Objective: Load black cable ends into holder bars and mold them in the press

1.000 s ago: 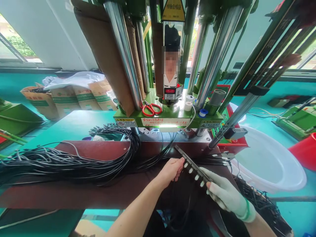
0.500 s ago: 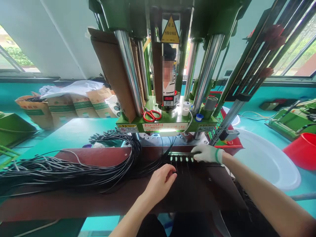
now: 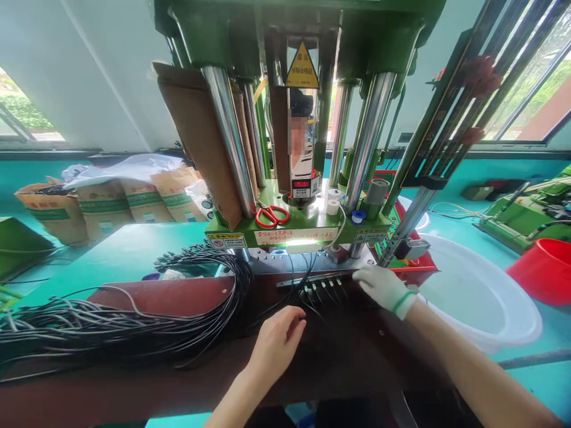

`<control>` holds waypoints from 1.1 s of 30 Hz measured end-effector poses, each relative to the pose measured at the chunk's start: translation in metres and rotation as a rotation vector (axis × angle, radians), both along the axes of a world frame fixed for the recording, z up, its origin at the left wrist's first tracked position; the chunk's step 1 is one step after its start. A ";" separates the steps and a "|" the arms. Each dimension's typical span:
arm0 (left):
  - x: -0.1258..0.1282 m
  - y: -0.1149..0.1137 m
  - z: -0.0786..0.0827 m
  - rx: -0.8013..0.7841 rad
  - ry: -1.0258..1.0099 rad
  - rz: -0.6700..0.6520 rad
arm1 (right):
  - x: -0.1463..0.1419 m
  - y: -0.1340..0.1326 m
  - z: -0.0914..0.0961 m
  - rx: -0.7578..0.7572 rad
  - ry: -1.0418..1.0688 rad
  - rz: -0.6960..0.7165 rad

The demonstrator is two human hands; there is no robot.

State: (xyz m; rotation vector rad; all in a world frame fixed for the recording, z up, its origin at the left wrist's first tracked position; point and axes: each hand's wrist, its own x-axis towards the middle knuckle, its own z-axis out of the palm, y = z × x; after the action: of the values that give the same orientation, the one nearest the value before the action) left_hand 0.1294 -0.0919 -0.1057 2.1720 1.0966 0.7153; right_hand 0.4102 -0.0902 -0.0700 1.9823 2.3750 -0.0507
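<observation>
My left hand (image 3: 279,336) is bare and hovers over the front of the dark brown board, its fingers curled and thumb close to them. What it holds, if anything, is hidden. My right hand (image 3: 386,289) wears a white glove with a green cuff band. Its loosely extended fingers lie just beyond the right end of a narrow metal strip (image 3: 285,283). Small light-tipped connectors (image 3: 324,285) stand in a row along the strip, with thin black cables (image 3: 307,267) running from it. A thick bundle of black cables (image 3: 178,321) covers the board's left side.
A green press (image 3: 241,229) with steel columns rises behind the board. Red-handled scissors (image 3: 272,217) and a blue-rimmed tape roll (image 3: 358,217) rest on its ledge. A white tub (image 3: 513,315) and red bucket (image 3: 542,270) stand right. Paper sacks (image 3: 134,199) stand back left.
My right hand has drawn back slightly right from the strip's end. My left hand has moved a little left and down. The strip's left end now shows, and the view has shifted slightly.
</observation>
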 end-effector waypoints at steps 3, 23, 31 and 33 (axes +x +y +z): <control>0.008 0.009 -0.001 0.209 0.108 0.055 | 0.016 -0.020 -0.003 -0.050 -0.114 0.008; -0.122 0.017 0.002 0.592 0.166 0.399 | 0.020 -0.003 -0.015 0.027 -0.314 0.390; -0.278 0.013 0.000 0.474 0.893 0.545 | 0.023 0.017 -0.057 0.130 -0.412 0.441; -0.286 0.025 0.004 0.493 0.953 0.486 | 0.020 0.019 -0.060 0.167 -0.388 0.412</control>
State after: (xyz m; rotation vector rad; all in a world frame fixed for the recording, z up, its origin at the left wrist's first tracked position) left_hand -0.1569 -0.0672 -0.1020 2.7822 2.1600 0.0742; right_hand 0.4306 -0.0716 -0.1299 1.3509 2.5160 0.5102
